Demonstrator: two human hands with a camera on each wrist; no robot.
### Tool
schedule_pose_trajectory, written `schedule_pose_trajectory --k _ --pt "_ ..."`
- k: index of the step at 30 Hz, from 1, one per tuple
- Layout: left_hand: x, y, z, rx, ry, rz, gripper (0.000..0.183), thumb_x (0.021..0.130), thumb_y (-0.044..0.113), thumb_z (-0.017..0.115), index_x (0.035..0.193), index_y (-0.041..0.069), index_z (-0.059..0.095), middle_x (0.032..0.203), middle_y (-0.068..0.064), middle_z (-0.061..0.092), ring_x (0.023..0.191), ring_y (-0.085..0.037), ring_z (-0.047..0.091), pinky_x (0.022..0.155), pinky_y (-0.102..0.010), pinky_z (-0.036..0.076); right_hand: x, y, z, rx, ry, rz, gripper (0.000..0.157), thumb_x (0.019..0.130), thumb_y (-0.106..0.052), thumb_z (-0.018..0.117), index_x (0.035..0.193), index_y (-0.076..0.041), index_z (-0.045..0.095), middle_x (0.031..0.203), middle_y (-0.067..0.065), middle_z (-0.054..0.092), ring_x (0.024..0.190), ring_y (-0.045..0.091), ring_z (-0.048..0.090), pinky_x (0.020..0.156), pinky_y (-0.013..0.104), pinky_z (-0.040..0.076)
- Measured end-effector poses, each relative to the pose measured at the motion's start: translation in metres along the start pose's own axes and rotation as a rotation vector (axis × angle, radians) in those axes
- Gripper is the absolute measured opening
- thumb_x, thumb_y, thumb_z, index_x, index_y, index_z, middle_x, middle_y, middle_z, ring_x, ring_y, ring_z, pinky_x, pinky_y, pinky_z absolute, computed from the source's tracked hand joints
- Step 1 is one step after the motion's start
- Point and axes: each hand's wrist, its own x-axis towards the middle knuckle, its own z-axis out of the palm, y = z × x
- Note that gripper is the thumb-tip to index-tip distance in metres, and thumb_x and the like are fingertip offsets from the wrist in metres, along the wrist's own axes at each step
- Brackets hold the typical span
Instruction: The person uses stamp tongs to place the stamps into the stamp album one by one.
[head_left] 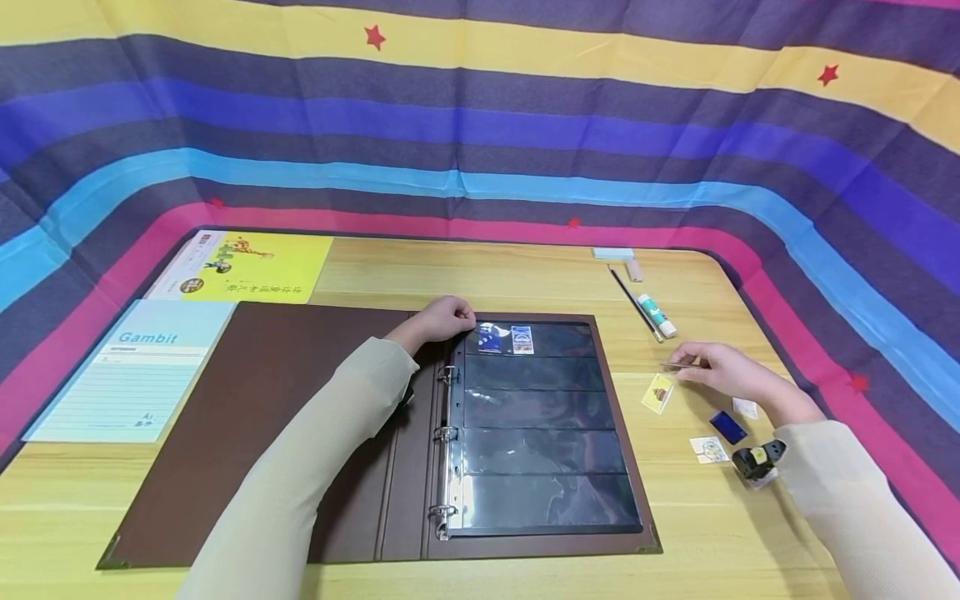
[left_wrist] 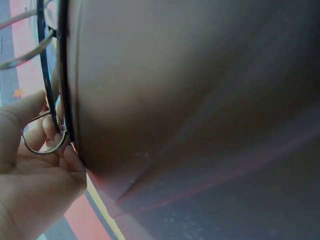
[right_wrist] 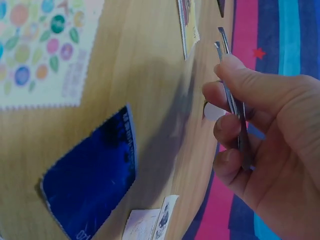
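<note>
A brown ring binder (head_left: 255, 375) lies spread on the table, with a black stamp album page (head_left: 543, 450) of clear strip pockets on its rings. Two stamps, a dark blue stamp (head_left: 489, 337) and a blue-and-white stamp (head_left: 522, 340), sit in the top pocket. At the page's top left corner, my left hand (head_left: 444, 319) pinches the edge beside the upper ring. My right hand (head_left: 720, 371) holds metal tweezers (right_wrist: 232, 100), their tips slightly apart with nothing between them. Close below these lies a yellow stamp (head_left: 657, 393); nearer me are a blue stamp (right_wrist: 95, 175) and a patterned stamp (right_wrist: 45, 55).
A glue stick (head_left: 657, 315), a pencil (head_left: 634, 302) and an eraser (head_left: 635, 270) lie beyond the right hand. At the left are a Gambit notebook (head_left: 135, 375) and a yellow booklet (head_left: 277, 267). A striped cloth (head_left: 480, 125) hangs behind the table.
</note>
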Motion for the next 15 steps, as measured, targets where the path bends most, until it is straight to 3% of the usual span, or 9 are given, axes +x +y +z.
schedule_pose_trajectory --k 6,15 --pt "-0.0008 0.0003 -0.0004 0.001 -0.007 0.007 0.014 0.083 0.009 0.043 0.079 0.002 0.054 0.067 -0.005 0.045 0.057 -0.015 0.038 0.061 -0.027 0.034 0.0051 0.0003 -0.0005 -0.052 -0.028 0.004 0.013 0.075 -0.006 0.058 0.087 -0.011 0.059 0.083 -0.002 0.057 0.077 0.015 0.052 0.064 0.031 0.041" --pt "-0.0001 -0.0001 -0.0001 -0.010 -0.007 0.008 0.014 0.084 0.010 0.043 0.080 0.002 0.054 0.067 -0.005 0.045 0.057 -0.015 0.039 0.060 -0.027 0.034 0.0089 -0.0007 -0.0021 -0.127 -0.056 0.041 0.008 0.073 -0.006 0.060 0.078 -0.012 0.059 0.077 -0.006 0.058 0.072 0.013 0.053 0.063 0.032 0.041"
